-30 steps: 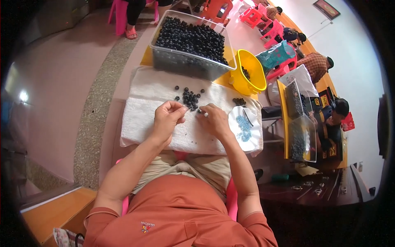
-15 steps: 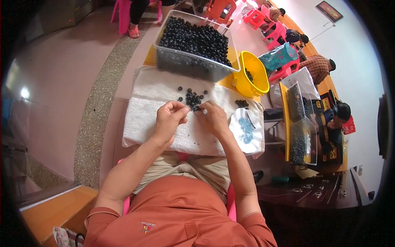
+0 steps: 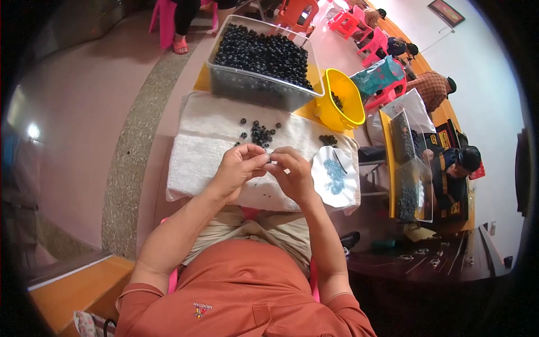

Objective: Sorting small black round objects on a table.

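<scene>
My L hand (image 3: 237, 173) & R hand (image 3: 296, 173) fingertip to fingertip, pinching small dk bead (image 3: 270, 159), mostly hidden, above wht towel (image 3: 193, 151); scalloped dish (image 3: 340, 200) w/ blue bits (image 3: 334, 175) to R; loose beads (image 3: 261, 135) just beyond; then yellow tub (image 3: 330, 117), clear bin (image 3: 247, 90) full of more

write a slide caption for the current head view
Left hand and right hand work close together over a white towel, near clustered dark beads.

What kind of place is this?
It looks like a workshop, maybe: there's a big clear bin of dark round beads, a white dish of tiny blue bits, and people along the wall.
</scene>
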The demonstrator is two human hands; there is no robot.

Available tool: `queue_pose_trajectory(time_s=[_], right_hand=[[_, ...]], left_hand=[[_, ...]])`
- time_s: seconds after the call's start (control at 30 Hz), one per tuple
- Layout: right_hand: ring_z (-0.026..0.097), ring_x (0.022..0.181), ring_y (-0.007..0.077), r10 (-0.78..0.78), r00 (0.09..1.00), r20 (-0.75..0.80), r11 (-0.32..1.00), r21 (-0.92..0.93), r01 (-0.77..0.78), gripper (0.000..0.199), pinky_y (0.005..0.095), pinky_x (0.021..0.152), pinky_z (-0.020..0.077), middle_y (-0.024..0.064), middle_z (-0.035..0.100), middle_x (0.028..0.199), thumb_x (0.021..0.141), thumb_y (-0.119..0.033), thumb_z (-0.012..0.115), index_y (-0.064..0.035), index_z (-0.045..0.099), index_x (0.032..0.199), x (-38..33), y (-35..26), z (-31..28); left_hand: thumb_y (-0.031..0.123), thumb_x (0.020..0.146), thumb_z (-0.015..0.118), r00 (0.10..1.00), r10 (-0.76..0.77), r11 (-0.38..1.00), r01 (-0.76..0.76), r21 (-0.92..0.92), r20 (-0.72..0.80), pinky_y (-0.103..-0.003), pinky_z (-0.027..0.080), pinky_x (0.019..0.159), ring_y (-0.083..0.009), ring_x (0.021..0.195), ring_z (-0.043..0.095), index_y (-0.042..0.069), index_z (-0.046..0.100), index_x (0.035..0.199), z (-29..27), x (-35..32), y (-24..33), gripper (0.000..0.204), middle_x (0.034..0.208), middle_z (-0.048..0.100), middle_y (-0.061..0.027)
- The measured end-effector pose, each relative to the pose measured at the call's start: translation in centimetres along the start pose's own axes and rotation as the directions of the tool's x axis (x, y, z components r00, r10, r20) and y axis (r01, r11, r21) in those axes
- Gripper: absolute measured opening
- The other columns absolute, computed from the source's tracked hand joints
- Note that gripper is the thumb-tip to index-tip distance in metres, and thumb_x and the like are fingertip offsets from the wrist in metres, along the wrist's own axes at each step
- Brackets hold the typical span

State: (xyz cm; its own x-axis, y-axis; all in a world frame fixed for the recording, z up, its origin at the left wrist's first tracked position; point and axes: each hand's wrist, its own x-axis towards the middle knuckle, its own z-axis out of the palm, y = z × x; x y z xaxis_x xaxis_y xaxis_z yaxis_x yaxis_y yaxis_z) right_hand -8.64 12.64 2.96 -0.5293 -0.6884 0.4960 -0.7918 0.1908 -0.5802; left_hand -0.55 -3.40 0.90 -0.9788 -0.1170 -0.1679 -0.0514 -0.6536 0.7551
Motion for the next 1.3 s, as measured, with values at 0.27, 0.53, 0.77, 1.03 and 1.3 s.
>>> queue_pose_trajectory(time_s=[0.27, 0.53, 0.77, 1.03, 1.3], right_hand=[[0.065, 0.071, 0.0283, -0.178, 0.982, -0.066, 0.968, -0.190, 0.162, 0.019, 0.0338, 0.059, 0.0517, 0.0142, 0.064, 0.089, 0.080, -0.005, 0.072, -0.0026, 0.065, 0.098, -0.7, -1.4, -0.8], [0.063, 0.070, 0.0185, -0.027, 0.970, -0.240, 0.995, 0.085, 0.049, 0.019, 0.0288, 0.058, 0.0521, 0.0123, 0.064, 0.095, 0.083, 0.002, 0.068, -0.0015, 0.063, 0.101, -2.6, -1.1, 0.7], [0.062, 0.069, 0.0154, 0.037, 0.980, -0.194, 0.990, 0.143, -0.009, 0.030, 0.0255, 0.057, 0.0492, 0.0113, 0.064, 0.098, 0.080, 0.000, 0.073, -0.0018, 0.063, 0.108, -2.6, -2.6, -0.4], [0.063, 0.077, 0.0224, -0.001, 0.988, -0.153, 0.987, 0.156, 0.025, 0.028, 0.0295, 0.062, 0.0500, 0.0140, 0.064, 0.098, 0.082, -0.001, 0.070, -0.0019, 0.064, 0.109, -3.7, -2.0, -1.2], [0.063, 0.071, 0.0190, 0.128, 0.973, -0.190, 0.951, 0.301, -0.066, 0.018, 0.0282, 0.059, 0.0501, 0.0143, 0.063, 0.095, 0.087, -0.001, 0.066, 0.0000, 0.064, 0.105, -4.5, -2.6, -0.8]], left_hand=[[0.015, 0.092, 0.065, 0.990, -0.117, 0.993, 0.114, 0.029, 0.085, -0.028, 0.057, 0.072, -0.0138, 0.080, 0.067, 0.007, 0.059, 0.098, 0.2, -0.3, 0.5, 0.012, 0.092, 0.065, -0.0036], [0.015, 0.092, 0.066, 0.981, -0.104, 0.994, 0.109, -0.025, 0.164, -0.028, 0.057, 0.072, -0.0128, 0.078, 0.066, 0.005, 0.061, 0.098, 0.9, -0.7, 0.3, 0.013, 0.090, 0.067, -0.0054], [0.014, 0.092, 0.065, 0.982, -0.085, 0.996, 0.078, 0.049, 0.170, -0.029, 0.057, 0.074, -0.0126, 0.080, 0.065, 0.008, 0.059, 0.100, 1.2, -1.0, 0.4, 0.012, 0.092, 0.065, -0.0030], [0.014, 0.088, 0.069, 0.969, -0.149, 0.989, 0.141, 0.050, 0.199, -0.027, 0.055, 0.072, -0.0116, 0.077, 0.065, 0.007, 0.058, 0.102, 1.6, -1.2, 0.4, 0.020, 0.088, 0.066, -0.0046], [0.010, 0.088, 0.068, 0.950, -0.192, 0.980, 0.198, 0.002, 0.246, -0.028, 0.056, 0.074, -0.0122, 0.079, 0.065, 0.008, 0.057, 0.103, 1.8, -1.4, 0.2, 0.019, 0.090, 0.066, -0.0041]])
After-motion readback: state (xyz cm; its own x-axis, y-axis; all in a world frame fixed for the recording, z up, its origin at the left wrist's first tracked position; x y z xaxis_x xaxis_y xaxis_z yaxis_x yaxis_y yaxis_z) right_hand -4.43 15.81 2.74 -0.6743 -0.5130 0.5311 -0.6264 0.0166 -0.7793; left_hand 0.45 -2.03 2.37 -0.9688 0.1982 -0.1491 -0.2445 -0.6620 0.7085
